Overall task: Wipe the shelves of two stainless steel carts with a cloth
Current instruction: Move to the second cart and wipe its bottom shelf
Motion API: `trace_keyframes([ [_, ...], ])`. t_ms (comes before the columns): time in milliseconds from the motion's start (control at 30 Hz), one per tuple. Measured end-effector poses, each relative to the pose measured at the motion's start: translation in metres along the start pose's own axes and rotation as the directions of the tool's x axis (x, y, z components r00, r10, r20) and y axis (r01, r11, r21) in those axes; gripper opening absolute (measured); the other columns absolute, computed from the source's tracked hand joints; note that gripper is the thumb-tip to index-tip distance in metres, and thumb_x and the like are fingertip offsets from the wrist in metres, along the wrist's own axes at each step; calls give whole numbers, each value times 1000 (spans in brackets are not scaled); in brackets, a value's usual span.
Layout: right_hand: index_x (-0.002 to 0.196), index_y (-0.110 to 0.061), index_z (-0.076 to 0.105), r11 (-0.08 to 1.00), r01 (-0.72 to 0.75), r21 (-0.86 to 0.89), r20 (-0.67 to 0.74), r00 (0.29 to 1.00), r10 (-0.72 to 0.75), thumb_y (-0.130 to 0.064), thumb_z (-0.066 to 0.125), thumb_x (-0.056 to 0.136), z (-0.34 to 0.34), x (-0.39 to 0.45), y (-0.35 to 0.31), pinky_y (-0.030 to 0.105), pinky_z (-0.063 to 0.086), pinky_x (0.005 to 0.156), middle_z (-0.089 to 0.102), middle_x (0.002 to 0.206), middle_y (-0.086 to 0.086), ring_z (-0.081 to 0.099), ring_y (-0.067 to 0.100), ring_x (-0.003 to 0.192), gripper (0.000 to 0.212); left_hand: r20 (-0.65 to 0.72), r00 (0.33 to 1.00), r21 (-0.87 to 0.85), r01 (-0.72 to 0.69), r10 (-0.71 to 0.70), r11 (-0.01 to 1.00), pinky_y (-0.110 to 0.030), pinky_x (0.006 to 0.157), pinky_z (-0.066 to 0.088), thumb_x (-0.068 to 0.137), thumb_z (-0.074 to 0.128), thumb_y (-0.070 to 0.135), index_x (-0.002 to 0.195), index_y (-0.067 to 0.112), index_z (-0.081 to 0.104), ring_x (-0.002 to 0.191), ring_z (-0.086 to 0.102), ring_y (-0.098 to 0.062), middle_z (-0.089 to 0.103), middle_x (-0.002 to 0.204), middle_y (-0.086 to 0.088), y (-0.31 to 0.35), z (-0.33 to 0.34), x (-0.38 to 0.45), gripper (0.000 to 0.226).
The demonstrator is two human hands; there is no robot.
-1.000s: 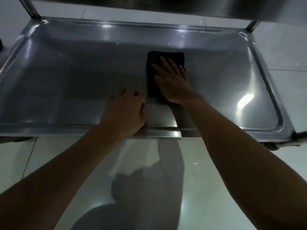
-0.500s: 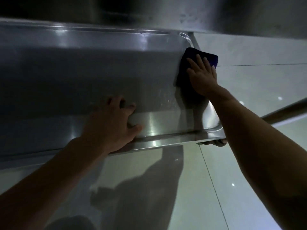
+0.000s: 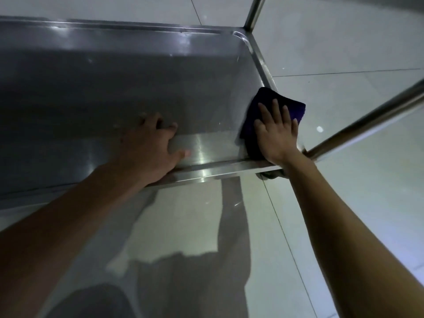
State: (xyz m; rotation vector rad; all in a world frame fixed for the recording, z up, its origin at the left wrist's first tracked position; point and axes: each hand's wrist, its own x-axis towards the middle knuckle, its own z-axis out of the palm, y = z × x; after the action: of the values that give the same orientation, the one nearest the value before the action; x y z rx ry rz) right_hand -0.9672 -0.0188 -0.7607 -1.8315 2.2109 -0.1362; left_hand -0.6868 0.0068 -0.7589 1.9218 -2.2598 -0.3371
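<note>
The low stainless steel cart shelf (image 3: 128, 72) fills the upper left of the head view, a shallow tray with a raised rim. A dark purple cloth (image 3: 291, 106) lies over the shelf's right rim near the front right corner. My right hand (image 3: 276, 131) presses flat on the cloth with fingers straight and spread. My left hand (image 3: 151, 145) rests on the shelf just inside the front rim, fingers bent against the steel and thumb out to the right, holding nothing.
Cart posts rise at the back right corner (image 3: 254, 12) and the front right corner (image 3: 367, 118). A caster (image 3: 270, 174) shows under the front right corner. Glossy pale floor tiles (image 3: 344, 53) surround the cart.
My right hand has slid the cloth from the middle of the shelf to the right rim, then along it toward the front corner. The view turned right; my left hand stayed on the front edge.
</note>
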Motion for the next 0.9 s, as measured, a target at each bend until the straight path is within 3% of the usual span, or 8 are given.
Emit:
trace_keyframes([
  [200,160,-31,11,998,48,-32,10,999,-48,-38,20,107,8,-56,-11,48,0,124,-3,168,0,-5,23,154,54,54,998,27,-43,42,999,-59,111,32,94,55,56,143,25,52,142,31,-34,40,149,-8,3,-10,-13,58],
  [300,160,-30,15,998,65,-11,-30,997,-65,-38,19,108,16,-77,-22,46,0,123,0,169,0,-3,23,155,53,-60,983,-41,-178,176,983,-52,101,44,91,57,50,121,19,70,121,54,-34,59,132,-7,-19,-18,-40,45],
  [400,159,-29,18,996,94,-1,-49,994,-94,-43,13,106,25,-95,-43,48,-1,123,3,169,-1,-3,22,155,55,-122,965,-16,-234,231,972,-48,90,49,82,60,50,105,18,76,103,62,-32,66,113,-4,-53,-21,-76,43],
  [567,159,-29,20,969,248,-22,-40,968,-249,-47,3,99,48,-132,-112,46,-3,124,4,168,0,-3,22,155,64,-101,971,112,-207,219,972,-47,85,47,84,57,42,111,19,72,103,59,-34,65,114,-3,-107,-27,-119,38],
  [767,159,-26,18,906,409,-108,26,912,-409,-52,6,103,82,-169,-200,52,2,123,5,168,2,-2,24,154,63,-130,971,94,-192,203,977,-50,85,48,87,66,25,113,15,71,99,60,-36,66,116,-8,-140,-38,-139,29],
  [900,159,-23,17,842,511,-172,58,859,-509,-59,18,102,99,-184,-239,53,3,122,8,168,4,2,27,154,67,-127,977,67,-165,172,984,-50,85,48,85,52,26,114,10,70,100,61,-35,66,114,-11,-163,-46,-154,38],
])
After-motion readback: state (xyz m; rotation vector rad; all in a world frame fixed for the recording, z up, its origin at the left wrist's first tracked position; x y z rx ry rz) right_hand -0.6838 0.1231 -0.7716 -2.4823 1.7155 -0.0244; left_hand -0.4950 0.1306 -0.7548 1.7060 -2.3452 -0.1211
